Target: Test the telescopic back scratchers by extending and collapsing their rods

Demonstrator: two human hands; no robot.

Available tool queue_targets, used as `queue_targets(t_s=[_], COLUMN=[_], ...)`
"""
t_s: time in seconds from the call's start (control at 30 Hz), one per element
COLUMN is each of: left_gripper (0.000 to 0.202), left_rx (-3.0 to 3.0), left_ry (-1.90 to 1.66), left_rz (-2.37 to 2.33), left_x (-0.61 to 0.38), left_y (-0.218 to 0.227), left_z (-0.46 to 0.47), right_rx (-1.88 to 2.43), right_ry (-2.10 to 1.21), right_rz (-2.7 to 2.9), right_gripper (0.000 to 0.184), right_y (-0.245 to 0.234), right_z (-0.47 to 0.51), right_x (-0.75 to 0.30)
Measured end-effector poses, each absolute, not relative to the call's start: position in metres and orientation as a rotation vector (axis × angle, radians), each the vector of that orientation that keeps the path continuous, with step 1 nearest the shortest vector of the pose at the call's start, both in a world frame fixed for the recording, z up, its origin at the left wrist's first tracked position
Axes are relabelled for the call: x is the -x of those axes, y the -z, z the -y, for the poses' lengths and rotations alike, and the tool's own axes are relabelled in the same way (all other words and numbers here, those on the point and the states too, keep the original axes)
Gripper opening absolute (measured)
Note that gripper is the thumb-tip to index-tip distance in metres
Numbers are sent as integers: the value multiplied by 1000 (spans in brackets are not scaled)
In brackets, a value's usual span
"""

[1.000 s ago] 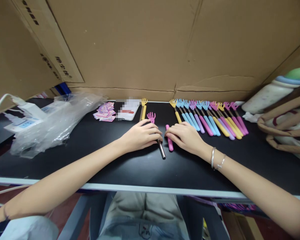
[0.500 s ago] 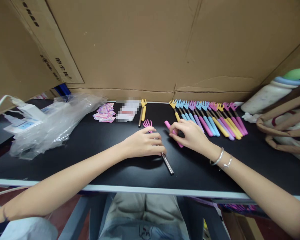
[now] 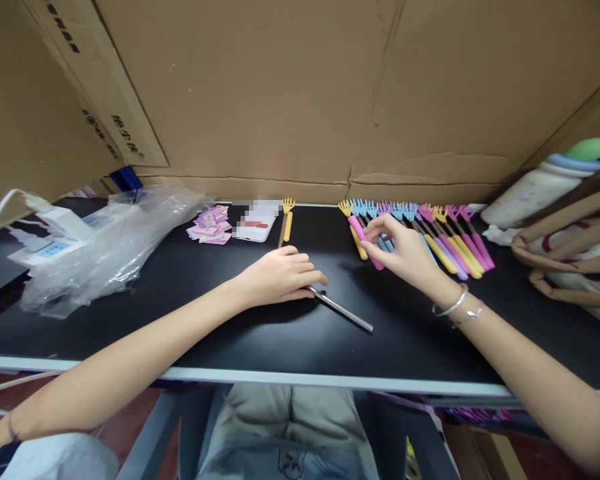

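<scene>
My left hand (image 3: 285, 275) is closed over the upper part of a back scratcher, hiding its head. The bare metal rod (image 3: 344, 311) sticks out from under my fingers toward the lower right, over the black table. My right hand (image 3: 397, 243) pinches a pink tube-shaped handle (image 3: 359, 230) between thumb and fingers. The handle is tilted, close to the left end of a row of back scratchers (image 3: 450, 252) with yellow, blue, purple and pink heads and handles. Behind my left hand lies a yellow back scratcher (image 3: 288, 205) with its yellow handle (image 3: 289, 228) beside the rod.
Pink and purple cards (image 3: 210, 225) are piled left of a partly blurred white item (image 3: 256, 230). Clear plastic wrap (image 3: 105, 253) covers part of a power strip (image 3: 50, 250) at left. A bottle (image 3: 535, 183) and a tan-handled bag (image 3: 565, 253) stand at right. Cardboard (image 3: 280, 87) walls the back.
My right hand has moved up and right with the pink handle, toward the row. My left hand has shifted slightly left; the rod now slants more sideways and its pink head is hidden.
</scene>
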State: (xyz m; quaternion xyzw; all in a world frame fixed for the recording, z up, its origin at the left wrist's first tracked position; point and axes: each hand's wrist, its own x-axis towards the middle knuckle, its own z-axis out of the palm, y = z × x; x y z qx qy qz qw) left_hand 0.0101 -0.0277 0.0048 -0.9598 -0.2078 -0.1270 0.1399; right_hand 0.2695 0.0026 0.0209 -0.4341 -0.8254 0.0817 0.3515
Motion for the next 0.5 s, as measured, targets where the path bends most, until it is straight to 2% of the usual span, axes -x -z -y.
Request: queue_targets(t_s=[0.13, 0.3, 0.5], left_gripper=[24, 35, 30], left_rx=[2796, 2739, 2770], left_ry=[336, 392, 469], left_rz=[641, 801, 914], left_x=[-6, -7, -17], left_y=[-9, -6, 7], left_z=[29, 30, 34], right_rx=[1169, 1189, 1190], right_ry=[-175, -97, 32], right_rz=[2084, 2099, 2256], right_gripper=[17, 21, 27], right_y=[-27, -23, -8], right_z=[-5, -7, -9], right_x=[-276, -277, -270])
